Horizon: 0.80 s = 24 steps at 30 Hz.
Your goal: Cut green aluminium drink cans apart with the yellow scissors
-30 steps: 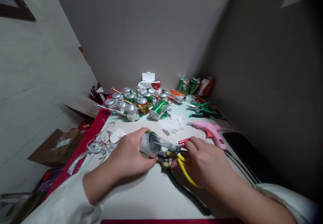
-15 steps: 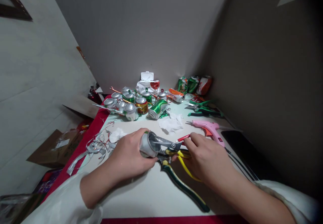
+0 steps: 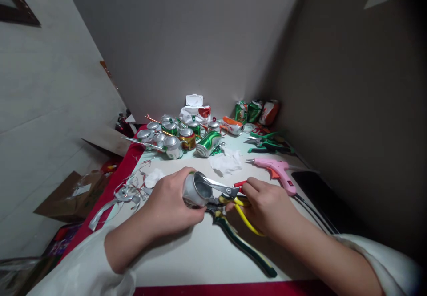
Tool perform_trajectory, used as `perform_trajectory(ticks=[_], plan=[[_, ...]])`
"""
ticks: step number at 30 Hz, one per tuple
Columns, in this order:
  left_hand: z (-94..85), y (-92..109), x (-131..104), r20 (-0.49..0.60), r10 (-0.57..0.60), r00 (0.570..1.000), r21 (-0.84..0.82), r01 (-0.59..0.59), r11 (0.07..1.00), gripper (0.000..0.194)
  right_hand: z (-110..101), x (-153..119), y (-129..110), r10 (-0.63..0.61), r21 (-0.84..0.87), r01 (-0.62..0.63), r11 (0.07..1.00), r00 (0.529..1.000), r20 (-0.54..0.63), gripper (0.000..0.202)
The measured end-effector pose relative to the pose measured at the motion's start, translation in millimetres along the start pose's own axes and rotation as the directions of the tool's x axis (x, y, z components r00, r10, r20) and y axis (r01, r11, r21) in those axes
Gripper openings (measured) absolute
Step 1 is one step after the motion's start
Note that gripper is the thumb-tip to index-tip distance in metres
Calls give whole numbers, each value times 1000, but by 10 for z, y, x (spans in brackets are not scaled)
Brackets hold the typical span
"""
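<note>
1. white tabletop (image 3: 180,260) beneath the fingers; dark-green-handled pliers (image 3: 240,243) lie between both hands.
2. left hand (image 3: 168,202) wraps its fingers around the silver can (image 3: 193,191); right hand (image 3: 271,207) grips red-handled scissors (image 3: 228,192), blades at the rim.
3. best to keep the can steady, left fingertips clear of the blades.

Your left hand (image 3: 170,204) curves around the open can (image 3: 191,191) from its left side, the back of the hand turned up, the thumb (image 3: 196,216) along the can's near side and the fingers reaching over its far side. Your left forearm (image 3: 133,240) slants in from the near left of the can. To the can's right, a little apart from it, your right hand (image 3: 270,204) is curled into a grip, and your right forearm (image 3: 328,253) runs back from it, away from the can to the near right.
</note>
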State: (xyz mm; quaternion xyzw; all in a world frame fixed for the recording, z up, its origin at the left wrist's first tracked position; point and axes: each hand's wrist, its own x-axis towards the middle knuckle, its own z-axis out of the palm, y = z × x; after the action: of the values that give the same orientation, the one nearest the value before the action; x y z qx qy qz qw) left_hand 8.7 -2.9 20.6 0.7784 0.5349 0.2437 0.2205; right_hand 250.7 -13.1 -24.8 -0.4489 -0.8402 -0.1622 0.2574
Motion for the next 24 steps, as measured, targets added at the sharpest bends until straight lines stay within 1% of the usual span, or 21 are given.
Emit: perform_trajectory(ticks=[5, 7, 9, 11, 13, 16, 19, 21, 24], plan=[[4, 4, 2, -9, 32, 999, -56, -33, 998, 37, -13, -5, 2, 25, 105, -28, 994, 999, 34, 40], [5, 7, -5, -21, 44, 999, -59, -45, 997, 37, -32, 4, 3, 47, 166, -62, 984, 995, 93, 40], [3, 5, -12, -36, 58, 998, -51, -59, 997, 39, -56, 19, -2, 87, 247, -129, 960, 980, 177, 40], [-4, 1, -16, -50, 72, 996, -44, -74, 996, 41, -77, 35, -14, 123, 328, -206, 922, 959, 255, 42], [-13, -5, -17, -57, 86, 995, -41, -88, 995, 43, -89, 47, -32, 152, 385, -267, 884, 940, 304, 43], [-28, -7, -14, -51, 105, 993, -50, -107, 993, 42, -86, 56, -56, 194, 420, -344, 840, 913, 359, 46], [-41, -3, -10, -44, 126, 991, -55, -128, 990, 40, -79, 61, -64, 231, 443, -434, 784, 868, 440, 47], [-48, -1, -5, -36, 139, 990, -56, -141, 988, 41, -79, 69, -59, 234, 471, -489, 734, 833, 501, 45], [-60, -3, 5, -19, 150, 988, -54, -151, 987, 41, -85, 86, -45, 215, 513, -545, 663, 795, 567, 44]])
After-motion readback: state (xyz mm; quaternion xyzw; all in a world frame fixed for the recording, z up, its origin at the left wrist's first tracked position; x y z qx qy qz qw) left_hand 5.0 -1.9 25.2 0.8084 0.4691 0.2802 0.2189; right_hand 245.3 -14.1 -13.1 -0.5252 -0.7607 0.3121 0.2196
